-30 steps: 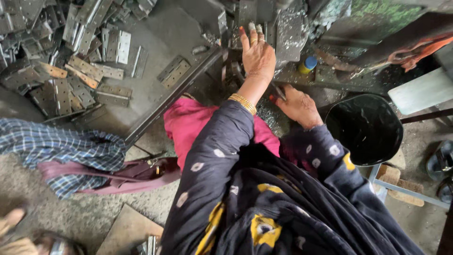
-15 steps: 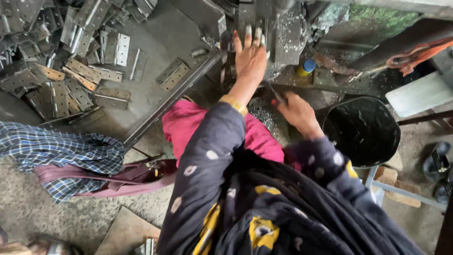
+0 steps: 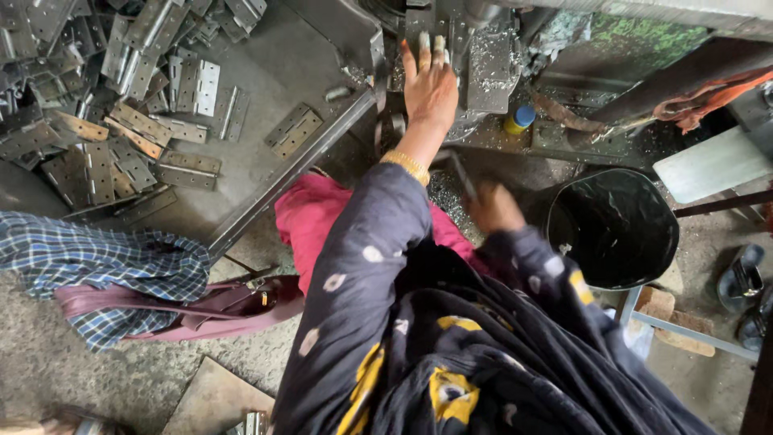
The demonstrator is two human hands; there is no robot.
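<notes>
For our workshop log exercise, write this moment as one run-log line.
left hand: flat on grey metal machine | right hand: blurred, near black bucket | hinges: piled on left tray

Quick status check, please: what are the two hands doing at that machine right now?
Left hand flat on the machine, fingers spread. Right hand blurred, at a thin metal rod; grip unclear. Hinges piled left, black bucket right.

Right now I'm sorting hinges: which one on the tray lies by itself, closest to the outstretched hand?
The flat hinge alone on bare tray, nearest the left hand; the rest are heaped farther left.
</notes>
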